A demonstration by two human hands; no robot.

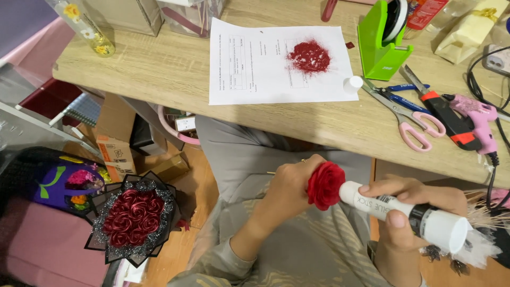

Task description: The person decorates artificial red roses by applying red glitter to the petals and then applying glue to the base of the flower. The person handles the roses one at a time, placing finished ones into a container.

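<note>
Glue stick point(404, 212) touches rose point(325, 185); table point(159, 69) beyond.

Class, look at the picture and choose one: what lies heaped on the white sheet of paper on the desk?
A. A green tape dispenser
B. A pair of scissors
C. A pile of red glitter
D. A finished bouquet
C: a heap of red glitter sits on the white sheet of paper, while the scissors lie on the bare wooden desk beside it.
</note>
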